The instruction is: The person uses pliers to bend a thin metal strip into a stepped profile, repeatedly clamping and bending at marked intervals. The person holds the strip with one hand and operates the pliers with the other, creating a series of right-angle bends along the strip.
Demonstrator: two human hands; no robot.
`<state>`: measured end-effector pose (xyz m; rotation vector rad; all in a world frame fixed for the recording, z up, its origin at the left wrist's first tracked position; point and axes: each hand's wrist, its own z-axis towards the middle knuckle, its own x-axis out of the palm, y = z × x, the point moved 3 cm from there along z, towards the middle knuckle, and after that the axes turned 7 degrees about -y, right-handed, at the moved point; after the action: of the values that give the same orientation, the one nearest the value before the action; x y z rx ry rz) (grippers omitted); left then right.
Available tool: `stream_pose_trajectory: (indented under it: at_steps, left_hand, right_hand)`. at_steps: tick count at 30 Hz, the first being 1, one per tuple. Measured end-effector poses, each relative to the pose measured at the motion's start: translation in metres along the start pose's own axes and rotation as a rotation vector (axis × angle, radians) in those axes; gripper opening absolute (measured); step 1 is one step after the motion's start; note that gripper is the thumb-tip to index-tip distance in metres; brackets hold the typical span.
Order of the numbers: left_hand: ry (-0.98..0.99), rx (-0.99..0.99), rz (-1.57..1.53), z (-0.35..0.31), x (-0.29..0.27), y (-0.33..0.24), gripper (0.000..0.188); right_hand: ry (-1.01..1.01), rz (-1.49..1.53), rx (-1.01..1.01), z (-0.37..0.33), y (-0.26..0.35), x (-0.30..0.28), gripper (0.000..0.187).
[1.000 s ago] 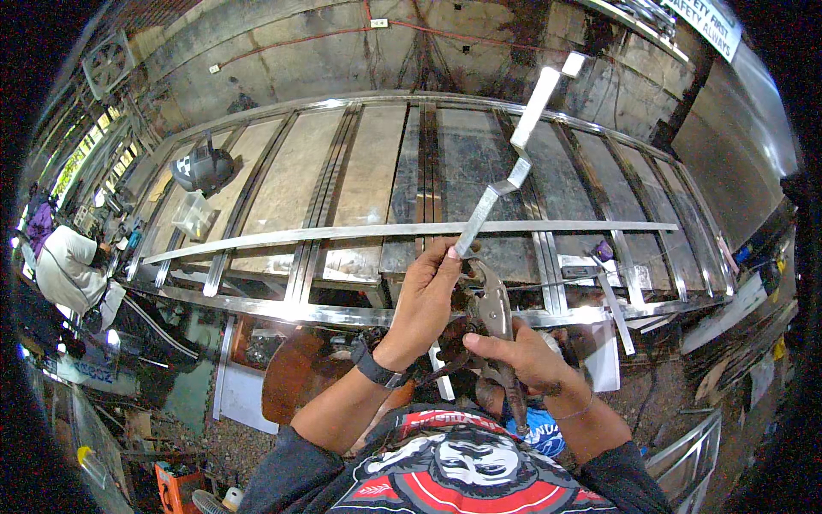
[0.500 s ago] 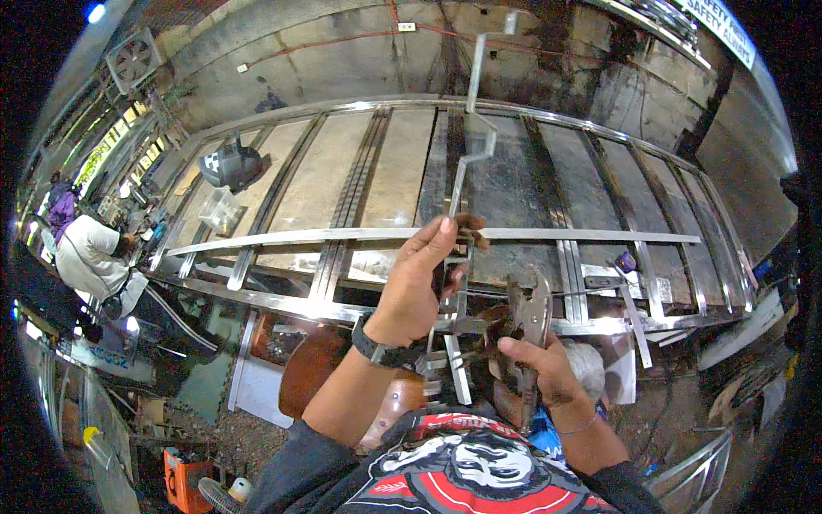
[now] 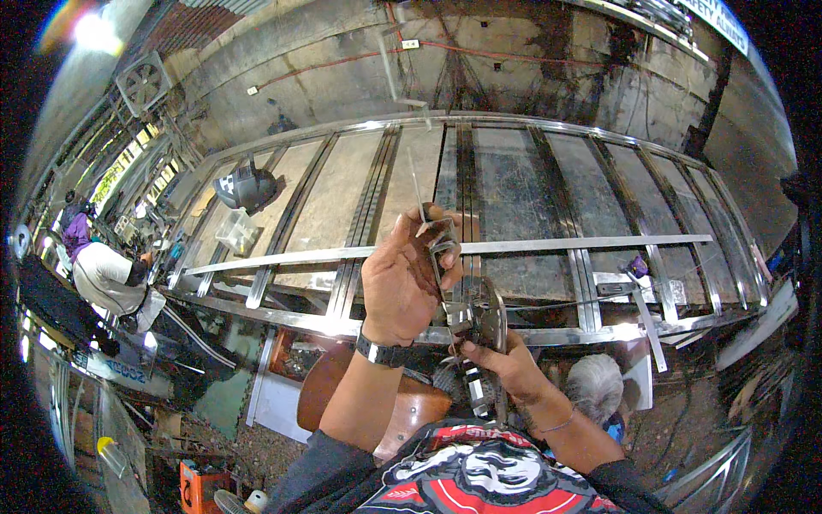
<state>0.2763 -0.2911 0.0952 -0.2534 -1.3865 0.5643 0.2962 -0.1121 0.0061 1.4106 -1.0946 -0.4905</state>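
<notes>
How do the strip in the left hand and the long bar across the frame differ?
The strip is bent at several angles; the long bar has no sharp bends. The strip is held up by the left hand, while the long bar lies across the frame. Both look silvery.

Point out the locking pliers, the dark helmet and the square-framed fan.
Locking pliers (image 3: 494, 320): head view, on the curved metal body.
Dark helmet (image 3: 251, 188): head view, on the rounded shell.
Square-framed fan (image 3: 144, 84): head view, on its centre.
</notes>
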Motion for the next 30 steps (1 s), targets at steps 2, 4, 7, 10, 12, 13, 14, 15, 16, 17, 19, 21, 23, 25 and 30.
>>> stream_pose_trajectory:
  at_steps: [2, 4, 7, 10, 12, 13, 14, 15, 16, 17, 19, 21, 23, 25, 30]
  left_hand:
    - [-0.031, 0.032, 0.122, -0.002, 0.007, 0.006, 0.036]
    - [-0.029, 0.053, 0.208, -0.004, 0.007, 0.015, 0.045]
    - [-0.048, 0.037, 0.395, -0.017, 0.010, 0.023, 0.055]
    - [-0.167, 0.007, 0.439, -0.024, -0.002, 0.035, 0.058]
    - [-0.187, -0.016, 0.541, -0.030, -0.002, 0.037, 0.051]
    - [-0.182, -0.007, 0.462, -0.030, -0.005, 0.035, 0.049]
    - [-0.177, 0.003, 0.383, -0.029, -0.010, 0.035, 0.047]
    - [-0.171, 0.012, 0.304, -0.029, -0.013, 0.033, 0.045]
    - [-0.124, -0.010, 0.289, -0.027, -0.002, 0.025, 0.045]
    - [-0.084, -0.001, 0.282, -0.024, -0.006, 0.020, 0.045]
    - [0.004, 0.009, 0.266, -0.016, -0.016, 0.014, 0.045]
    - [0.018, -0.038, 0.293, -0.015, -0.019, 0.007, 0.046]
    - [0.039, -0.083, 0.296, -0.016, -0.025, 0.007, 0.046]
    - [0.027, -0.130, 0.312, -0.018, -0.019, 0.013, 0.049]
    - [0.029, -0.167, 0.392, -0.023, -0.005, 0.023, 0.053]
  right_hand:
    - [-0.027, 0.029, 0.038, -0.002, -0.001, 0.001, 0.023]
    - [-0.065, 0.140, 0.096, -0.001, -0.008, -0.002, 0.021]
    - [-0.045, 0.062, 0.035, 0.005, -0.016, -0.010, 0.019]
    - [-0.070, 0.037, -0.075, 0.005, -0.017, -0.008, 0.019]
    - [-0.108, 0.016, -0.064, 0.000, -0.008, -0.005, 0.020]
    - [-0.119, 0.003, -0.056, -0.004, -0.001, -0.002, 0.020]
    - [-0.157, -0.020, -0.068, -0.007, 0.004, -0.004, 0.022]
    - [-0.196, -0.044, -0.081, -0.011, 0.010, -0.011, 0.024]
    - [-0.238, -0.066, -0.098, -0.014, 0.019, -0.018, 0.026]
    - [-0.302, -0.171, -0.239, -0.020, 0.038, -0.019, 0.029]
    - [-0.139, 0.004, -0.272, -0.024, 0.067, -0.024, 0.031]
    - [-0.002, 0.054, -0.237, -0.039, 0.101, -0.010, 0.032]
    - [0.096, 0.054, -0.140, -0.046, 0.124, 0.002, 0.032]
    - [0.138, 0.004, 0.007, -0.047, 0.137, 0.006, 0.033]
    - [0.148, -0.131, 0.011, -0.031, 0.120, 0.010, 0.027]
